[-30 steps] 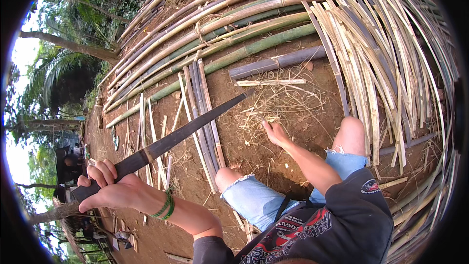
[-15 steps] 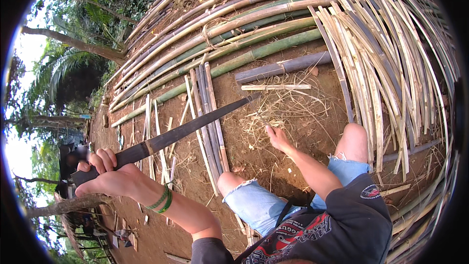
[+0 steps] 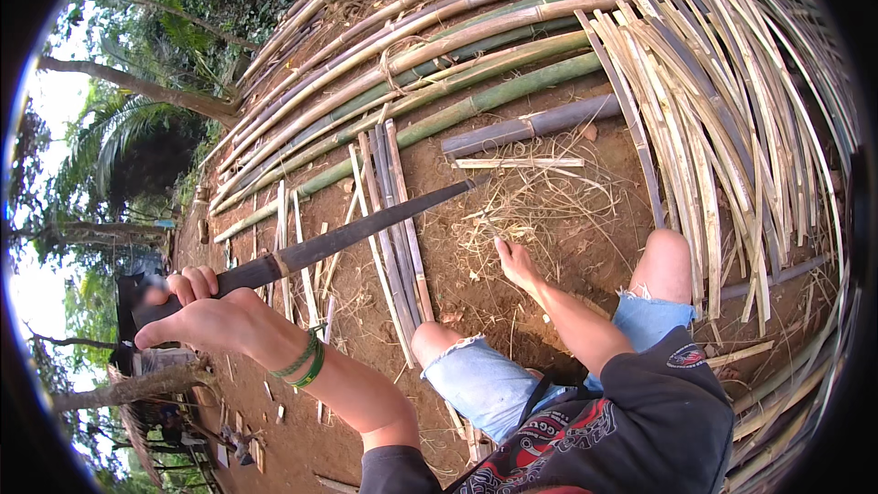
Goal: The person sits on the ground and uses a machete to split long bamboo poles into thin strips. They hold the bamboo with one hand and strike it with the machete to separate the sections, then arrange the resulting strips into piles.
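Gripping long, flat, dark-brown bamboo strip [image 3: 347, 239], left to centre of frame; left hand [image 3: 215, 316] has fingers wrapped round broad end, sensible hold. Probably light, stiff. Right hand [image 3: 519, 263] fingers curled, contents unclear.

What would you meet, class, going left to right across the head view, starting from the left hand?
Left hand, green wristbands, row of dark and pale bamboo strips, right hand, large pile of mostly pale bamboo strips.
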`<state>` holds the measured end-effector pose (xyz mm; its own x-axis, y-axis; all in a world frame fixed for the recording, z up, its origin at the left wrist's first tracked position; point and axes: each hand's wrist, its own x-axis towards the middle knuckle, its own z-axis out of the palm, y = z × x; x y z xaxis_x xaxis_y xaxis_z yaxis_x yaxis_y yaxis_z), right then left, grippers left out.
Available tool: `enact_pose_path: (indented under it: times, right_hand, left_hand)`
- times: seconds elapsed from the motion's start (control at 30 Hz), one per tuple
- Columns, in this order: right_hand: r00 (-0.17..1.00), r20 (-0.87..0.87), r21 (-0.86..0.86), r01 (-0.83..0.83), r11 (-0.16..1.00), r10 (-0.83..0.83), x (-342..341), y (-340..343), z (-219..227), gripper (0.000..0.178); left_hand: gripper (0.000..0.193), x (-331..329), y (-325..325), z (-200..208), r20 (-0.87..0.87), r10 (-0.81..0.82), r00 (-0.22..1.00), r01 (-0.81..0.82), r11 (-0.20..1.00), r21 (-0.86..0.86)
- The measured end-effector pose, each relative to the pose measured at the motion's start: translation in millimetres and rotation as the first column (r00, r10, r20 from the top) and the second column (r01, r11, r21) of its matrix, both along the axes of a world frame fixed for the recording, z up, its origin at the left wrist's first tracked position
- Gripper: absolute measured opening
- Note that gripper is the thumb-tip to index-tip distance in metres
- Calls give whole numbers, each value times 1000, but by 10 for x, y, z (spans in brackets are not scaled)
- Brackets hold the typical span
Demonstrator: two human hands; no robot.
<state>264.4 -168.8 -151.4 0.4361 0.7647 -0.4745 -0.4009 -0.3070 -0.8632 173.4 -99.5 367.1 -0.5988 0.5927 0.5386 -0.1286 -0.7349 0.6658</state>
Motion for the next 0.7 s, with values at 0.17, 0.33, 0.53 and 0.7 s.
enact_pose_path:
  times: [0.17, 0.33, 0.53, 0.7]
  right_hand:
    - [978, 207, -2, 2, 1000, -2, -21, -113, -169, 57]
    - [997, -76, -115, 5, 993, -14, -13, -138, -91, 59]
    - [997, 77, 33, 6, 999, -9, -236, -225, -153, 57]
    - [971, -211, -78, 93, 993, -108, -37, -176, -47, 56]
  left_hand:
    - [65, 34, 2, 64, 36, 4, 999, -5, 1000, 21]
    - [64, -18, 89, 27, 3, 46, 999, -46, 998, -29]
    - [60, -55, 154, 54, 17, 70, 997, -70, 997, -32]
    - [60, -119, 258, 60, 88, 88, 992, -82, 995, -65]
